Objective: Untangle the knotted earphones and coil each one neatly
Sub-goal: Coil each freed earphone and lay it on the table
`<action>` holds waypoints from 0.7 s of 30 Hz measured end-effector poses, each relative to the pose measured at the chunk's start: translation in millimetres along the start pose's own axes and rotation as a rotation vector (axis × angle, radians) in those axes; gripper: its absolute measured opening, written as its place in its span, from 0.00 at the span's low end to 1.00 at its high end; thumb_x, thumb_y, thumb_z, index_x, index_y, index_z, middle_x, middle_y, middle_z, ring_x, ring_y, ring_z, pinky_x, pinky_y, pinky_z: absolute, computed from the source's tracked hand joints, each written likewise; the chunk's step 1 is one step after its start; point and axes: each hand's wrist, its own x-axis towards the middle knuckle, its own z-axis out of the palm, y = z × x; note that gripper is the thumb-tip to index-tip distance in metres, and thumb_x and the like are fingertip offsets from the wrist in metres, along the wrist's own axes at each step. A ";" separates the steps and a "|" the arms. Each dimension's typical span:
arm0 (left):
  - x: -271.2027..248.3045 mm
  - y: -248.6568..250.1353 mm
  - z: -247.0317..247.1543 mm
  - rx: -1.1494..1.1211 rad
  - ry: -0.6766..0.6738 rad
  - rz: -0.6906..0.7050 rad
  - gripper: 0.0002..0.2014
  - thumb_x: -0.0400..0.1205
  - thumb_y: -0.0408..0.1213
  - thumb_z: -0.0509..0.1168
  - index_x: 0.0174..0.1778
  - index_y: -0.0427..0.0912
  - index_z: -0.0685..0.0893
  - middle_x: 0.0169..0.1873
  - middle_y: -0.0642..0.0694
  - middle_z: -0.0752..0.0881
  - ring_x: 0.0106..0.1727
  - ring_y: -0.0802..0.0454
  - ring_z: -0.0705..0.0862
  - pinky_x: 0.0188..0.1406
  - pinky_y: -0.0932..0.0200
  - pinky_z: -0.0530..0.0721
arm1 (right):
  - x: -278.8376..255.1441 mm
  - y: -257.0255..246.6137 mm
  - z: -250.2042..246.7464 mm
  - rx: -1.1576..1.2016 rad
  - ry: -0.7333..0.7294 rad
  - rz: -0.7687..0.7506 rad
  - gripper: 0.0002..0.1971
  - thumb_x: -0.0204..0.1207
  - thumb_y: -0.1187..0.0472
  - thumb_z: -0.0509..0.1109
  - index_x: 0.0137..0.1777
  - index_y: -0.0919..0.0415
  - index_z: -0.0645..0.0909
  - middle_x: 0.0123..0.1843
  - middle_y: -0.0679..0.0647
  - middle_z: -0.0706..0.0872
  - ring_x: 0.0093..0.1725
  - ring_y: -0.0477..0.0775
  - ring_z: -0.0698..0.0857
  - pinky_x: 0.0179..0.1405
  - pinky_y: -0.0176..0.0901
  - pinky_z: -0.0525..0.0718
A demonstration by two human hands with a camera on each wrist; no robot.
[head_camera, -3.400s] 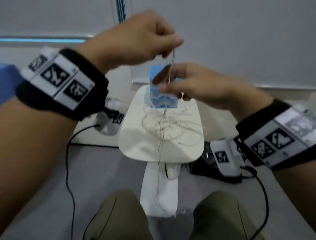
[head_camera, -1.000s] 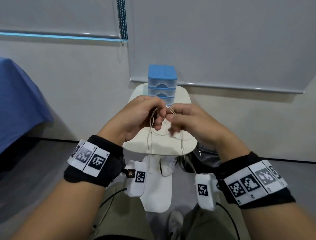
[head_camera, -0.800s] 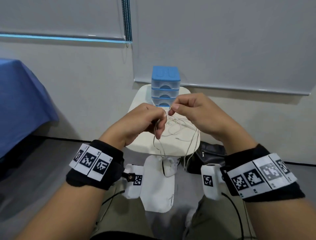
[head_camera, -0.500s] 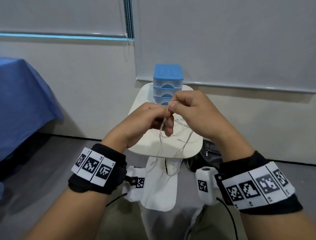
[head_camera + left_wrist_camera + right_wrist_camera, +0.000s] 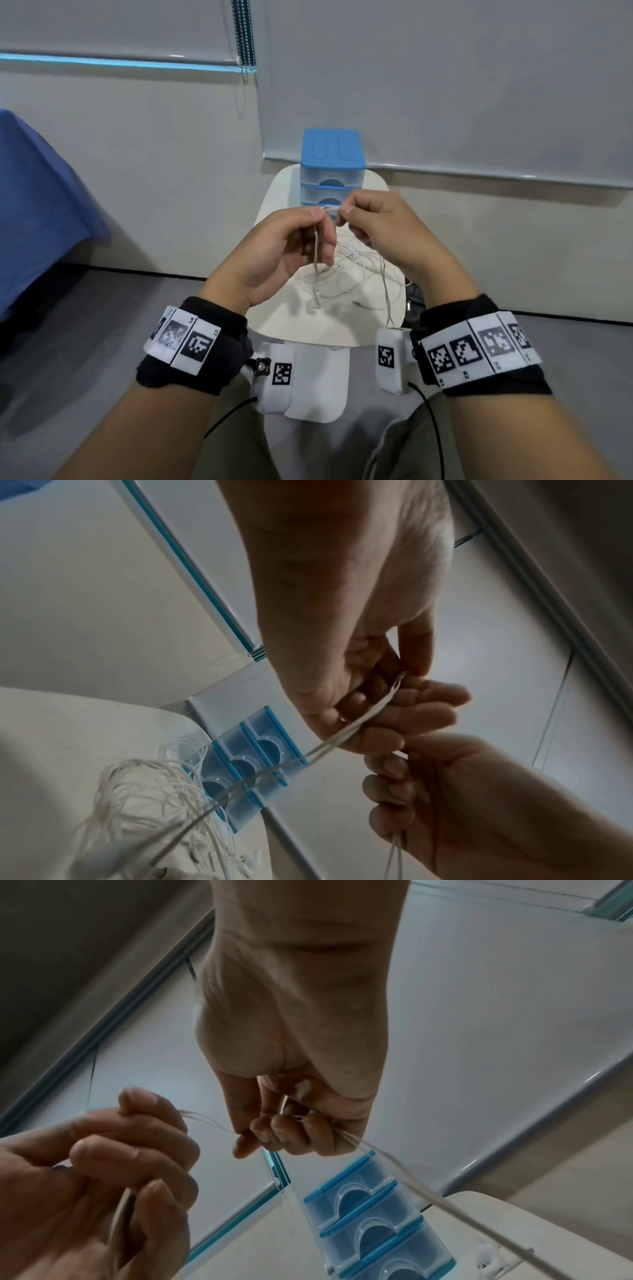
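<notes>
Hands (image 5: 329, 240) pinching earphone cable (image 5: 317, 270)

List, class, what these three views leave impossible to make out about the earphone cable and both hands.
- Knot: the cable between the left hand and right hand is too thin in the head view to show any.
- Each grip: curled fingers hide it in the wrist views.
- Cable pile on the table: the number of earphones is unreadable, strands overlap.
- Drawer unit: contents unclear through the fronts.
</notes>
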 end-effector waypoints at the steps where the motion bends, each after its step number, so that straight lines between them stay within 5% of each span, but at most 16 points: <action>1: 2.7 -1.0 -1.8 -0.005 0.000 -0.006 0.20 0.90 0.37 0.54 0.37 0.37 0.86 0.30 0.39 0.83 0.35 0.45 0.81 0.44 0.56 0.83 | 2.5 0.9 -0.8 -0.003 -0.016 0.015 0.12 0.84 0.59 0.67 0.40 0.63 0.85 0.28 0.52 0.74 0.32 0.52 0.69 0.34 0.46 0.68; 8: 18.1 -6.6 -14.8 -0.025 0.080 -0.079 0.19 0.92 0.42 0.54 0.46 0.37 0.87 0.24 0.42 0.77 0.27 0.46 0.77 0.40 0.52 0.78 | 16.1 1.9 0.1 0.000 -0.084 0.019 0.18 0.86 0.59 0.68 0.33 0.51 0.84 0.30 0.54 0.74 0.32 0.50 0.69 0.34 0.44 0.68; 11: 19.8 -8.0 -17.1 0.011 0.079 -0.066 0.16 0.92 0.37 0.56 0.42 0.38 0.83 0.24 0.42 0.77 0.27 0.46 0.77 0.39 0.53 0.79 | 19.9 2.9 0.1 -0.015 -0.121 0.004 0.14 0.87 0.58 0.68 0.38 0.56 0.86 0.34 0.63 0.76 0.34 0.51 0.71 0.37 0.46 0.70; 16: 21.0 -13.5 -19.0 0.030 0.017 -0.078 0.15 0.87 0.34 0.62 0.35 0.39 0.85 0.32 0.40 0.83 0.37 0.46 0.84 0.45 0.57 0.86 | 21.7 3.0 -0.7 -0.033 0.009 -0.097 0.11 0.86 0.58 0.68 0.42 0.58 0.87 0.27 0.40 0.74 0.31 0.46 0.70 0.36 0.42 0.69; 21: 17.2 -23.5 -20.4 0.212 -0.140 -0.118 0.16 0.84 0.37 0.61 0.37 0.33 0.88 0.37 0.35 0.89 0.45 0.40 0.82 0.51 0.59 0.84 | 20.7 -3.6 -9.4 -0.067 0.131 -0.239 0.10 0.86 0.59 0.68 0.43 0.61 0.84 0.32 0.45 0.78 0.34 0.42 0.71 0.38 0.40 0.71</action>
